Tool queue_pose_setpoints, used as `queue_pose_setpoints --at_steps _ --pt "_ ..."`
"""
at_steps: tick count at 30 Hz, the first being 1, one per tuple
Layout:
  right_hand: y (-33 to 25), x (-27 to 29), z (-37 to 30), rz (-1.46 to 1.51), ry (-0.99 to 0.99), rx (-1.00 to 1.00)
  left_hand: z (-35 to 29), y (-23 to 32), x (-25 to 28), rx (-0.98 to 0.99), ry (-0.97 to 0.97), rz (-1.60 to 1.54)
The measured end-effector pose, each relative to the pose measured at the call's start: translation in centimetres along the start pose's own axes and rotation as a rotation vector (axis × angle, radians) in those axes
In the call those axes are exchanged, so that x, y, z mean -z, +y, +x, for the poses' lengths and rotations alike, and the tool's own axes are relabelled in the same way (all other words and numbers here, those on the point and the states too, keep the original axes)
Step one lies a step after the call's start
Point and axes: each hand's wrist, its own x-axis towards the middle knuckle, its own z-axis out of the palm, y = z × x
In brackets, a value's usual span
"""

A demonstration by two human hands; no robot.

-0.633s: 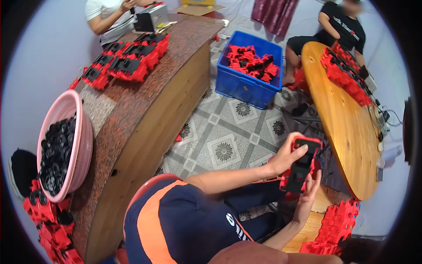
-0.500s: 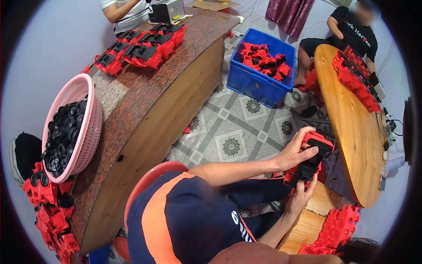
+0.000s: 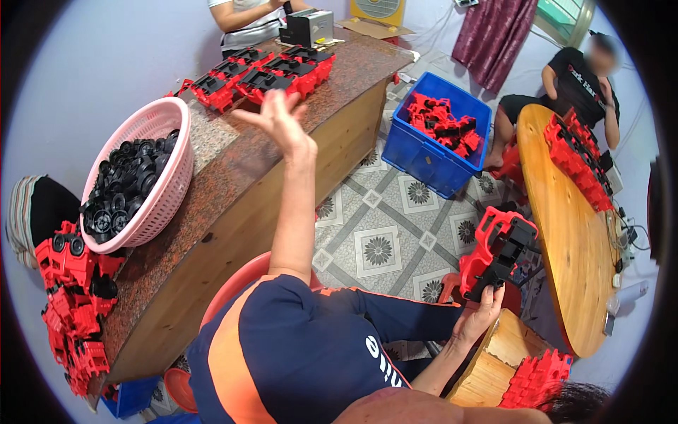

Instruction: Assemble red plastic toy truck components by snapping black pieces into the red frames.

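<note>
My left hand [image 3: 282,126] is raised over the stone-topped counter [image 3: 244,169], palm and fingers spread, with nothing in it. Close behind it stand several red toy vehicle bodies with black undersides [image 3: 300,67]. My right hand [image 3: 482,312] grips the lower end of a red toy vehicle body with a black chassis [image 3: 491,251], held upright above the floor on the right. Part of the right hand's grip is hidden by the toy. A pink basket [image 3: 180,166] of black toy wheels [image 3: 127,180] sits at the counter's left end.
A blue crate [image 3: 431,166] of red parts stands on the tiled floor. At right is an oval wooden table [image 3: 558,261] with red toys. More red bodies lie at the far left [image 3: 74,304] and lower right [image 3: 533,378]. Two other people sit or stand farther back.
My left hand has let go of the toy vehicle body and swung left and up over the counter. The toy stays in my right hand, now turned. The view has shifted slightly.
</note>
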Motion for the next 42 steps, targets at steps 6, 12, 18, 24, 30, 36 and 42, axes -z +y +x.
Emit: queue_pose_setpoints --at_steps 6,12,18,24,30,36,42 --pt "-0.5 1.5 -0.6 0.026 0.065 0.046 7.2 -1.8 -2.6 0.098 0.169 0.012" --pt "-0.3 2.1 -0.5 -0.002 0.135 0.023 13.0 -1.0 1.4 -0.007 0.363 0.150" --pt "-0.5 1.3 -1.2 0.013 0.089 -0.009 19.1 -3.8 7.1 0.236 0.564 0.083" --pt "0.0 2.0 -0.7 0.064 0.098 0.010 17.7 -4.4 5.3 0.397 0.345 -0.050" --pt "-0.9 2.0 -1.8 0.060 0.144 0.053 10.6 3.2 -1.5 -0.244 0.058 0.043" --pt "-0.1 2.9 -1.6 0.044 0.169 0.055 5.6 5.9 -3.8 -0.468 -0.263 0.253" --pt "-0.3 1.8 -3.3 0.059 0.199 0.061 -13.7 -13.6 -9.3 1.043 -1.419 0.648"
